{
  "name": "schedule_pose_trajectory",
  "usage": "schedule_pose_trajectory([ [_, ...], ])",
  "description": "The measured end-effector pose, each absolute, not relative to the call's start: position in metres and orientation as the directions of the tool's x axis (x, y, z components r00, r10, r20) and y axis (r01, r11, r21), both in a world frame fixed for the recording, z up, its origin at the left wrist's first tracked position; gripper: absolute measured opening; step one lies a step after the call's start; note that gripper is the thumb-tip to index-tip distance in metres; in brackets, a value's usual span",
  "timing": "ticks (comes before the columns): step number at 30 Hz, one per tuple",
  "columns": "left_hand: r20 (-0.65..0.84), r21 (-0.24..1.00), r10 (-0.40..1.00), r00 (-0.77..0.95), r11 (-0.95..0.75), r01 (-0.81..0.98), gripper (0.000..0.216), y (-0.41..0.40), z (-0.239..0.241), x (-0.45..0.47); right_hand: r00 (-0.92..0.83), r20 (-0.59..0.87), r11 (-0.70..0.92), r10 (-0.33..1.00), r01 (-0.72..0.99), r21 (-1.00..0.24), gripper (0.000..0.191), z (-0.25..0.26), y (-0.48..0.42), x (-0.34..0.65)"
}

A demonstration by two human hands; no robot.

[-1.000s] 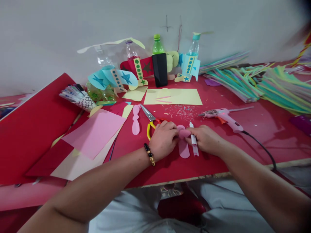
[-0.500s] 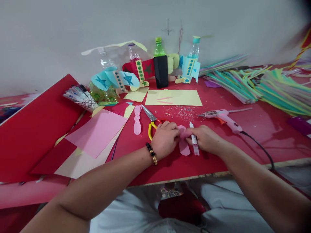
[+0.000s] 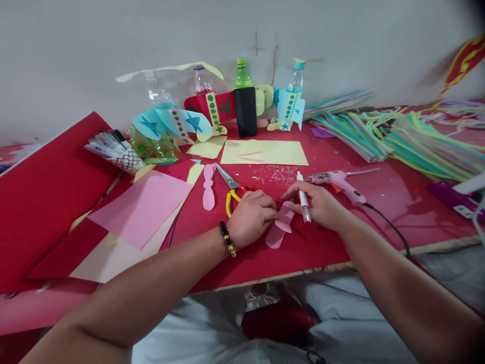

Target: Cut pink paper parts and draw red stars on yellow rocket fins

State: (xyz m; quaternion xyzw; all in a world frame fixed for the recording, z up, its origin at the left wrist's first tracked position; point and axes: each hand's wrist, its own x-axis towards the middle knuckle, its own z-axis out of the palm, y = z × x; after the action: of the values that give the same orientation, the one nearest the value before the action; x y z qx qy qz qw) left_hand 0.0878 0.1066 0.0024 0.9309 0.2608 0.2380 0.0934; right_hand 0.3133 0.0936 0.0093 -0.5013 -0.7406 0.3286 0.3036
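Currently the left hand (image 3: pixel 252 215) rests on the table (image 3: pixel 326 247) with its fingers bent together, and their tips bear on the left edge of a pink paper cut-out (image 3: pixel 278 231). The right hand (image 3: pixel 322 205) is closed around a white pen (image 3: pixel 303 199), which it holds nearly upright just right of the cut-out. Its forefinger is stretched out to the left.

Judged from this, the step in hand is holding the cut-out steady while the pen is brought to it. Whether the stick is a pen or a glue stick cannot be told. Work on the paper calls for the left hand to keep the piece flat and for the pen tip to meet it without shifting it.

The cut-out lies near the table's near edge, between the two hands. It is a long, rounded strip of thin pink paper, and its far end appears folded or lifted.

Scissors (image 3: pixel 233 189) with yellow handles lie just beyond the left hand. A second pink cut-out (image 3: pixel 208 187) lies left of them. A glue gun (image 3: pixel 339 181) lies beyond the right hand.
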Motion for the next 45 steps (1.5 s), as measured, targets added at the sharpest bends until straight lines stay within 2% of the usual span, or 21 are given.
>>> schedule_pose_trajectory([
  [9, 0.394, 0.270, 0.515, 0.761, -0.857, 0.440, 0.025, 0.110, 0.004, 0.086, -0.418, 0.060, 0.294, 0.906, 0.523, -0.800, 0.022, 0.014, 0.092, 0.312],
  [16, 0.519, 0.198, 0.394, 0.758, -0.919, 0.342, 0.031, 0.110, 0.006, 0.083, -0.455, -0.009, 0.224, 0.891, 0.456, -0.861, 0.021, 0.013, 0.090, 0.315],
  [19, 0.526, 0.272, 0.468, 0.710, -0.884, 0.381, 0.026, 0.112, 0.006, 0.082, -0.404, -0.031, 0.166, 0.914, 0.443, -0.881, 0.022, 0.011, 0.092, 0.316],
  [23, 0.632, 0.408, 0.571, 0.524, -0.820, 0.401, 0.033, 0.111, 0.010, 0.079, -0.228, -0.039, 0.045, 0.973, 0.352, -0.935, 0.025, 0.004, 0.094, 0.318],
  [26, 0.663, 0.411, 0.563, 0.494, -0.825, 0.388, 0.036, 0.102, 0.016, 0.075, -0.114, -0.058, -0.026, 0.992, 0.266, -0.964, 0.031, -0.001, 0.084, 0.316],
  [29, 0.590, 0.339, 0.459, 0.664, -0.888, 0.312, 0.037, 0.085, 0.020, 0.076, -0.010, -0.054, -0.050, 0.999, 0.220, -0.974, 0.035, -0.007, 0.060, 0.311],
  [33, 0.349, 0.252, 0.349, 0.870, -0.929, 0.271, 0.039, 0.064, 0.013, 0.086, 0.120, -0.021, -0.052, 0.993, 0.265, -0.963, 0.033, -0.009, 0.024, 0.302],
  [36, 0.232, 0.206, 0.377, 0.897, -0.920, 0.333, 0.041, 0.055, 0.005, 0.094, 0.156, 0.018, -0.033, 0.988, 0.322, -0.946, 0.034, -0.005, 0.009, 0.302],
  [39, 0.198, 0.175, 0.422, 0.885, -0.903, 0.392, 0.041, 0.049, -0.001, 0.095, 0.203, 0.097, 0.027, 0.974, 0.325, -0.945, 0.031, -0.001, 0.005, 0.307],
  [41, 0.189, 0.163, 0.453, 0.871, -0.889, 0.427, 0.043, 0.046, -0.003, 0.093, 0.237, 0.149, 0.084, 0.960, 0.264, -0.961, 0.028, -0.002, 0.005, 0.310],
  [45, 0.153, 0.160, 0.492, 0.857, -0.868, 0.470, 0.047, 0.041, -0.004, 0.089, 0.266, 0.170, 0.137, 0.949, 0.138, -0.981, 0.039, -0.005, 0.008, 0.307],
])
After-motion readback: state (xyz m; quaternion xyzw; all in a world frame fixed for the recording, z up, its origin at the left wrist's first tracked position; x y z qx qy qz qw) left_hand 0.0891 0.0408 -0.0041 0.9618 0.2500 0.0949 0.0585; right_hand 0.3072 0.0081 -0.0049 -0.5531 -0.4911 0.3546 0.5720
